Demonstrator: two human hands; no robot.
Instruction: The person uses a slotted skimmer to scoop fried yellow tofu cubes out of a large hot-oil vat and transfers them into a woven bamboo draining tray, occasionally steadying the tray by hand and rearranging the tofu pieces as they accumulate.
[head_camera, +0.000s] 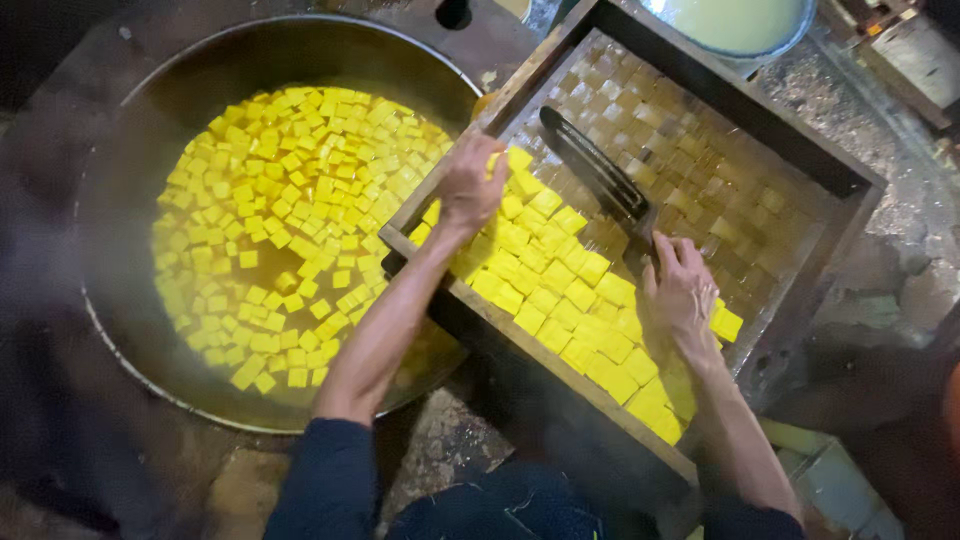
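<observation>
Grimy floor surrounds my wok (130, 130) and wooden tray (560, 375). Left hand (470, 185) pinches a yellow cube (517, 158) at the tray's wok-side corner. Right hand (682, 290) lies flat, fingers spread, on the cubes (560, 290), spatula (595, 170) just beyond.

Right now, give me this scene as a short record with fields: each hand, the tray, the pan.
left hand: on yellow cubes at the tray's near-left edge, fingers curled; grip unclear
right hand: flat on the cubes, beside a dark spatula
wooden tray: yellow cubes near side, pale brownish squares far side
round pan: left of tray, yellow cubes floating in liquid
</observation>
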